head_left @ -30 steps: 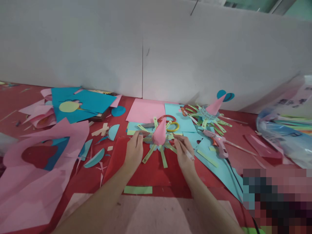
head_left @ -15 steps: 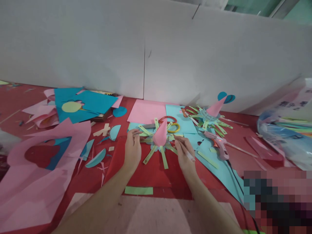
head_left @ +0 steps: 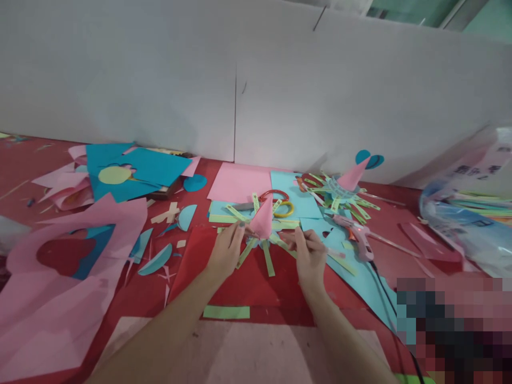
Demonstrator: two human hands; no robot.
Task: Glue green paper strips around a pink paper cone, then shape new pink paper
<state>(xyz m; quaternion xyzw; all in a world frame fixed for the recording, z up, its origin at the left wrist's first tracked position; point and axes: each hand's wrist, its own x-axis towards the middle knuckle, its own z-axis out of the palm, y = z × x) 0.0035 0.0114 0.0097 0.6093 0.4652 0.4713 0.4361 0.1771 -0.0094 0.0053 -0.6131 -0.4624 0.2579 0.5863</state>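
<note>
A pink paper cone (head_left: pixel 262 220) with green strips (head_left: pixel 267 257) fanning out from its base rests on a red sheet (head_left: pixel 248 280) in the middle of the table. My left hand (head_left: pixel 226 249) pinches the cone's left edge and the strips beside it. My right hand (head_left: pixel 310 255) is closed round a thin pen-like stick (head_left: pixel 335 254), its fingertips at a green strip on the cone's right side. A second cone craft (head_left: pixel 349 180) with green strips lies further back on the right.
A pink glue gun (head_left: pixel 359 235) with a black cord lies right of my hand. Scissors with red and yellow handles (head_left: pixel 280 202) sit behind the cone. Pink and blue paper offcuts (head_left: pixel 116 170) cover the left; a plastic bag of paper (head_left: pixel 468 218) is at the right. A white wall runs behind.
My left hand has slid right and closed on the cone's left edge. My right hand has turned, bringing the stick lower and its fingers onto a strip.
</note>
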